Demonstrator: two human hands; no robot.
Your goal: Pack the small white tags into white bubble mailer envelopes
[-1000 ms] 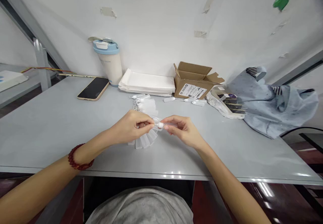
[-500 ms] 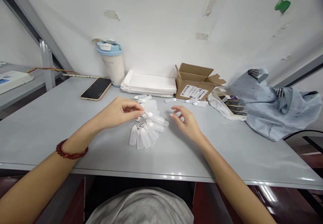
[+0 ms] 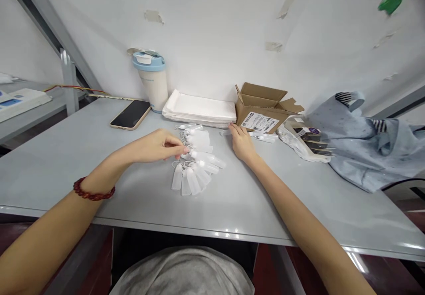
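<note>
My left hand point(image 3: 164, 146) pinches the top end of a small translucent plastic bottle point(image 3: 204, 157) between thumb and fingers; the bottle points right, slightly blurred. Around and below it, several similar bottles point(image 3: 192, 180) with thin string loops lie fanned out on the grey table point(image 3: 139, 197). More of them point(image 3: 199, 140) are bunched behind the held one. My right hand point(image 3: 243, 145) reaches forward with its fingers stretched out, at the loose bottles point(image 3: 265, 138) before the cardboard box point(image 3: 262, 115). Whether its fingertips touch one is unclear.
A stack of white envelopes point(image 3: 201, 109) lies at the back, beside a cream tumbler with blue lid point(image 3: 154, 84) and a phone point(image 3: 130, 114). On the right are a clear-wrapped package point(image 3: 305, 142) and a light blue cloth point(image 3: 358, 149). The wall point(image 3: 226, 29) rises behind.
My right hand has moved forward from beside the bunch to the loose bottles by the box. My left hand keeps its pinch on the bottle. The view has shifted slightly.
</note>
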